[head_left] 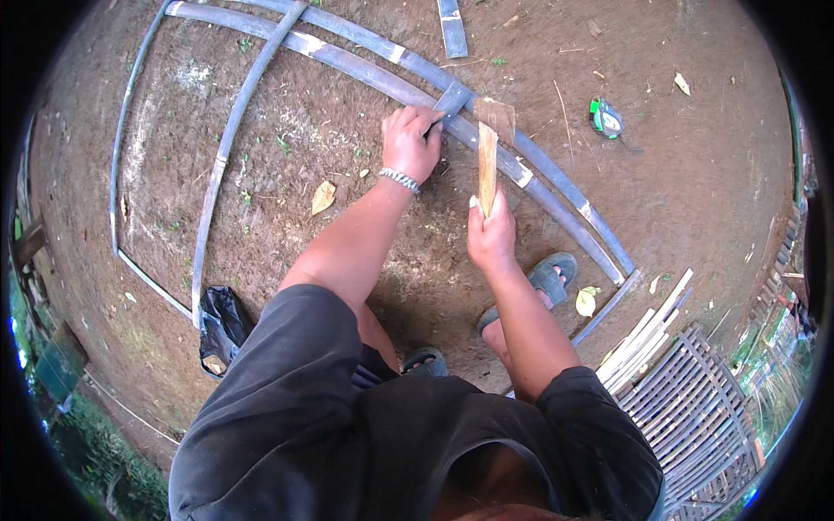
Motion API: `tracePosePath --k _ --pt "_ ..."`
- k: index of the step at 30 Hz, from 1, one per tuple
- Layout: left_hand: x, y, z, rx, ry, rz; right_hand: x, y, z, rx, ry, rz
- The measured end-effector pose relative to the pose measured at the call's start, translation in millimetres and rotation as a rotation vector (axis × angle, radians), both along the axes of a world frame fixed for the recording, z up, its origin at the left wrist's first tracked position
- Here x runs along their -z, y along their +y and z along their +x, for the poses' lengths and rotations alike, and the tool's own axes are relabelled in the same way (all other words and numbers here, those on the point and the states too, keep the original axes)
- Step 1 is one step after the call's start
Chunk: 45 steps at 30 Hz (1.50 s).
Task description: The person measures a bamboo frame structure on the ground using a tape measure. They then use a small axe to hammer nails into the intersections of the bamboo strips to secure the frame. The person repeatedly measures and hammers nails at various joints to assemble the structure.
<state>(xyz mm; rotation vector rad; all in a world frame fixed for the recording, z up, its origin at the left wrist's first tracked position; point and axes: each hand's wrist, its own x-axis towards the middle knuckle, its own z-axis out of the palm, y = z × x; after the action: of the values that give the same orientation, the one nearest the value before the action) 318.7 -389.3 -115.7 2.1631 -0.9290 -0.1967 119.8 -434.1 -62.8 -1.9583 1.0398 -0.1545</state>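
My left hand is closed on the near end of a short grey bamboo piece, which lies across two long bamboo strips. Gripped upright in my right hand is a pale wooden stick, perhaps a tool's handle. Just beyond its far end shows a flat brown piece; I cannot tell whether the two are joined. The nearer long bamboo strip and the farther one run side by side to the lower right. Another bamboo strip crosses them at the upper left.
A green and black tape measure lies on the dirt to the right. A loose bamboo piece is at the top. A black plastic bag sits lower left, and a slatted bamboo panel lower right. My sandalled foot is near the strips.
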Motion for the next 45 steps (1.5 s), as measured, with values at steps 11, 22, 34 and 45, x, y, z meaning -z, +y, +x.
tracePosePath --k 11,22,34,45 --pt "1 17 8 0.1 -0.173 0.468 19 3 11 -0.066 -0.008 -0.011" --pt "1 16 8 0.099 -0.183 0.483 21 16 9 -0.024 0.076 0.031" --pt "1 19 9 0.103 -0.189 0.486 20 25 7 0.009 -0.091 -0.025" --pt "1 17 10 0.103 -0.194 0.494 23 35 9 0.079 -0.107 -0.031"
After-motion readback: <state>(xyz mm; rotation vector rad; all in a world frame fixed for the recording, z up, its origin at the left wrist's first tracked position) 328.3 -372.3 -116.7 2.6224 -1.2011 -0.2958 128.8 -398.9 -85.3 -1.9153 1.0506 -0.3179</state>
